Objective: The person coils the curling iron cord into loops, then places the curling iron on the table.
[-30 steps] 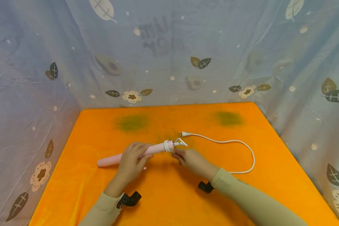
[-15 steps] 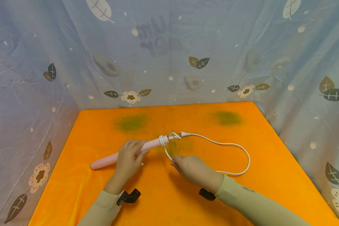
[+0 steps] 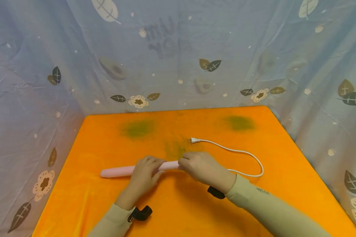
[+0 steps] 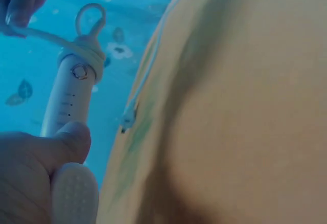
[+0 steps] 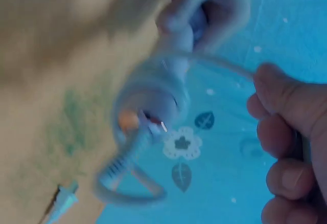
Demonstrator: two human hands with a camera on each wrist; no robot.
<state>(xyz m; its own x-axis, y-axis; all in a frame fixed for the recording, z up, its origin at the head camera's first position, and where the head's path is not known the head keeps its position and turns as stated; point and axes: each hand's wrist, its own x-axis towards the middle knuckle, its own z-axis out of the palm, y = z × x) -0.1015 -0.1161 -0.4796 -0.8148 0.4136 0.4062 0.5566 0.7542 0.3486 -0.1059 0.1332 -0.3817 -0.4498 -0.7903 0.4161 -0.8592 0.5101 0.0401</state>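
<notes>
Pink wand: held crosswise near the middle of the orange cover, its smooth tip toward the person's left and its handle end at the right hand; the wand's near-level body (image 3: 118, 171) shows on both sides of the left hand. Whether the tip touches the cover, I cannot tell.
Left hand (image 3: 144, 174): wrapped round the wand at about its middle, thumb along the handle — a pale tab (image 4: 75, 193) with raised dots sits just beside that thumb.
Right hand (image 3: 206, 169): at the handle end, fingers curled, pinching a strand of white cord (image 3: 231, 150) between thumb and forefinger.
Cord on the handle: goes round it close to the end, beside a round button (image 4: 79, 71) and a row of small dots; one strand stretches from these turns to the right fingertips. At the very end the cord forms a small loop, blurred in the right wrist view.
Loose cord: curves over the cover beyond the right hand to a two-pronged plug (image 3: 193, 140), prongs pointing to the person's left.
Orange cover (image 3: 195, 217): smudged with green in several patches.
Curtain (image 3: 166, 75): grey-blue, printed with leaves and flowers, standing behind the cover and along both sides.
Sleeves (image 3: 111, 221): beige — a black mount (image 3: 140, 213) at each cuff.
</notes>
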